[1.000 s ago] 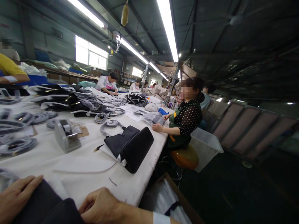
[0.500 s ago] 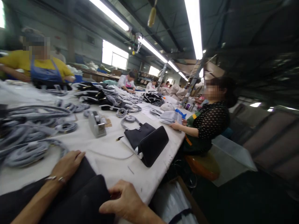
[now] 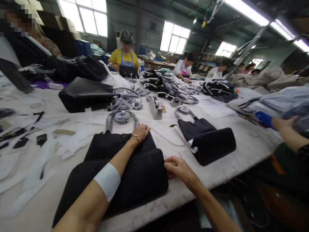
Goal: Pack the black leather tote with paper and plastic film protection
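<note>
A large black handbag point(image 3: 135, 180) lies on its side in front of me, its base toward me. Grey wrapped handles point(image 3: 109, 120) and a coiled strap stretch out beyond its far side. My left hand point(image 3: 141, 132) rests across the far right part of the bag, fingers laid over it. At the bag's right end, my right hand point(image 3: 178, 168) has thumb and fingers curled together against the edge; some fingertips are hidden. A smaller black bag point(image 3: 214, 145) with white paper at its side lies to the right, apart from both hands.
A grey tape dispenser point(image 3: 155, 108) stands beyond the bags. Another black bag point(image 3: 87, 95) and paper scraps point(image 3: 72, 141) lie to the left. A co-worker's hand point(image 3: 286, 124) is at the right, by a blue object point(image 3: 265, 119). The table's front edge runs below my right hand.
The view has swung left, so the handbag and both hands now appear nearer the middle. Both hands stay at the same parts of the bag.
</note>
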`<control>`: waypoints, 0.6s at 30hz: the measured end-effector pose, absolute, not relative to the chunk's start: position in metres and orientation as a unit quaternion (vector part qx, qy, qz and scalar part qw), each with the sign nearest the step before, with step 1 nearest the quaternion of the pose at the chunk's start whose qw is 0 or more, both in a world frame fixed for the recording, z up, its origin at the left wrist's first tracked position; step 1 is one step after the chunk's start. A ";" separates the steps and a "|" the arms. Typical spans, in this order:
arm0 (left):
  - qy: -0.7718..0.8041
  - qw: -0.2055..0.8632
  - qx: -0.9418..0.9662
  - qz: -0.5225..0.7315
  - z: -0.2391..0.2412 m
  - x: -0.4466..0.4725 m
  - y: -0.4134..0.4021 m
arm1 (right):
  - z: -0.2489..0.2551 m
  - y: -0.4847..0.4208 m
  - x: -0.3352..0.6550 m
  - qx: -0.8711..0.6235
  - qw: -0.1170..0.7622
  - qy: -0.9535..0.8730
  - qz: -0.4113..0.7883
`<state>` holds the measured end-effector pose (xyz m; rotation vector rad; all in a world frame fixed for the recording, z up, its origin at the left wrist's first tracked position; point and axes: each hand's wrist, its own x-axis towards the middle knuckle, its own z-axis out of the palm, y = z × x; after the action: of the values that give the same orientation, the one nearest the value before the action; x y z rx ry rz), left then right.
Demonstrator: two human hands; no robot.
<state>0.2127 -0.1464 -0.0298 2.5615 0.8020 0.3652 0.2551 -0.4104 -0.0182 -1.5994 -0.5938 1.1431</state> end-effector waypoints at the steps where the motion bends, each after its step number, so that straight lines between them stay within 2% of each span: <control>1: 0.288 0.218 0.923 0.133 -0.030 0.213 -0.147 | -0.017 -0.409 0.257 -0.682 0.503 -0.274 0.454; 6: 0.279 0.235 0.918 0.157 -0.028 0.209 -0.147 | -0.016 -0.389 0.272 -0.795 0.411 -0.320 0.309; 9: 0.266 0.246 0.917 0.170 -0.029 0.206 -0.144 | -0.014 -0.361 0.282 -0.785 0.478 -0.309 0.243; 12: 0.250 0.273 0.910 0.187 -0.027 0.204 -0.143 | -0.011 -0.333 0.277 -0.697 0.558 -0.353 0.280; 15: 0.222 0.320 0.888 0.245 -0.021 0.201 -0.145 | -0.008 -0.319 0.265 -0.621 0.571 -0.387 0.372; 18: 0.195 0.346 0.876 0.275 -0.014 0.198 -0.148 | -0.005 -0.317 0.258 -0.592 0.559 -0.412 0.410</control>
<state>0.1983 -0.1481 -0.0143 2.2728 0.5073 0.7134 0.2578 -0.3175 -0.0051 -1.3949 -0.9705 0.9675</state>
